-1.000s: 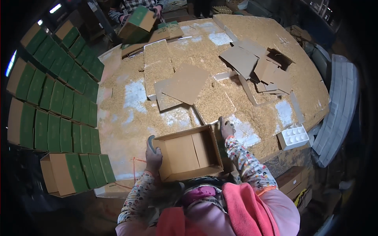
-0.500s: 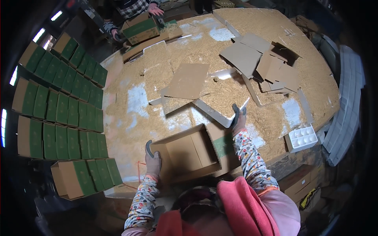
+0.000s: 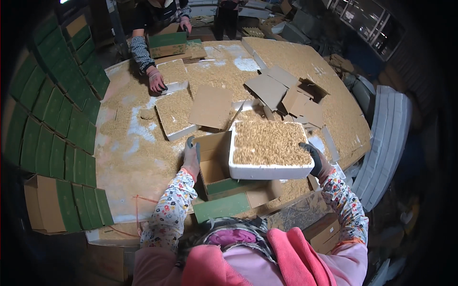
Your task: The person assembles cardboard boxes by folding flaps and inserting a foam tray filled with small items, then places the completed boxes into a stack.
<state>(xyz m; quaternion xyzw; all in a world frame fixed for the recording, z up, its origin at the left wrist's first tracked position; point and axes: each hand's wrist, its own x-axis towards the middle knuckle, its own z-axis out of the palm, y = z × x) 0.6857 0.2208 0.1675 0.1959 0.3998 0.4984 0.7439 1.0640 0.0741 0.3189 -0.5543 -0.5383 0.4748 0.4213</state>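
My left hand (image 3: 192, 156), in a grey-and-pink work glove, is closed on the left wall of an open cardboard box (image 3: 213, 168) with green on its outside. In my right hand (image 3: 317, 158), gloved alike, is the right end of a white foam tray (image 3: 272, 172). Loose tan material like husks or sawdust (image 3: 272, 140) fills the tray to its rim. The tray is raised over the right part of the box and hides much of the inside. The box's green flap (image 3: 222, 207) lies folded out toward me.
Stacked green-and-brown boxes (image 3: 43, 157) line the left side. Cardboard sheets (image 3: 211, 107) and an opened carton (image 3: 305, 97) lie on the material-strewn table (image 3: 119, 176). Across it a co-worker's gloved hand (image 3: 156, 81) touches another foam tray (image 3: 174, 117). White stacked sheets (image 3: 384, 148) stand at right.
My right hand has lifted the filled foam tray from the table and brought it over the box. My left hand keeps hold of the box. The co-worker's hand has reached out to a tray.
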